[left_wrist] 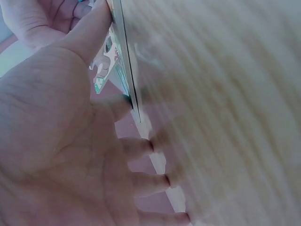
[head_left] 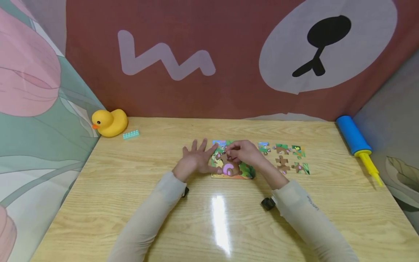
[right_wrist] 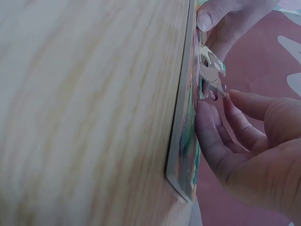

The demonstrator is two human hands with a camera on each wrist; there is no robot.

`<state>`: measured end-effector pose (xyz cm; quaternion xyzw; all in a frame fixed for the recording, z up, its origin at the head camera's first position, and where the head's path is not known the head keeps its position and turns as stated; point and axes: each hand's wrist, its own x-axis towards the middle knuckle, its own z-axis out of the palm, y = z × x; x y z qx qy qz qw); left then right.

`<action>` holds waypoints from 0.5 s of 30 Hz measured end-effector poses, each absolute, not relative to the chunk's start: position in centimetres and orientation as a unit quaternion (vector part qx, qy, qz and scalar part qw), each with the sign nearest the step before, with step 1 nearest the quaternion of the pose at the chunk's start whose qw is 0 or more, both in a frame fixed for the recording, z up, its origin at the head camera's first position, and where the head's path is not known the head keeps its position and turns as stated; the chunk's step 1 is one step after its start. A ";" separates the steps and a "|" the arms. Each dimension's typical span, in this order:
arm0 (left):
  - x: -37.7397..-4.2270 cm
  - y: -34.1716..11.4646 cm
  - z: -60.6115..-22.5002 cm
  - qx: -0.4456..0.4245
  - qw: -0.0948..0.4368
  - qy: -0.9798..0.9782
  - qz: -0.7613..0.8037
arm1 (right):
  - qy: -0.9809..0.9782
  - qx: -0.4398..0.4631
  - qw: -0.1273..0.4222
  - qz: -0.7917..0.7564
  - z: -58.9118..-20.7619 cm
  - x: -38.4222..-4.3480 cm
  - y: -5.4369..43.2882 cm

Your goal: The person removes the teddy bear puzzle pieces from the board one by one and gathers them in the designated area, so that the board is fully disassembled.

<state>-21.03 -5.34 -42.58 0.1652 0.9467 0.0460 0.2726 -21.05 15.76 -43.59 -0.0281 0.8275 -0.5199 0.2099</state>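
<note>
A jigsaw puzzle board (head_left: 226,177) with a brown cartoon bear lies flat on the wooden table, partly covered by both hands. My left hand (head_left: 196,158) spreads its fingers at the board's left side. Its thumb presses near the lower left corner, and the index finger reaches the upper left. Over the board, my right hand (head_left: 243,153) pinches a jigsaw piece (right_wrist: 212,71) between thumb and fingers. The right wrist view shows that piece tilted up from the board's surface, its edge at the fingertips.
Several loose jigsaw pieces (head_left: 282,163) lie right of the board. A yellow rubber duck (head_left: 112,123) and a teal toy brick (head_left: 131,134) sit at the back left. A blue and yellow toy pump (head_left: 355,138) lies along the right edge. A printed cloth wall (head_left: 229,98) closes the back.
</note>
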 end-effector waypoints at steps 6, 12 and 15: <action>-20.9 -5.4 -42.6 0.166 0.273 0.946 0.047 | 0.817 -0.025 0.217 -0.534 -43.8 -21.1 15.5; -21.1 -5.5 -42.6 0.166 0.272 0.947 0.045 | 0.814 -0.018 0.219 -0.538 -43.9 -21.3 15.3; -21.1 -5.5 -42.6 0.166 0.272 0.947 0.044 | 0.809 -0.008 0.216 -0.547 -43.9 -21.3 15.5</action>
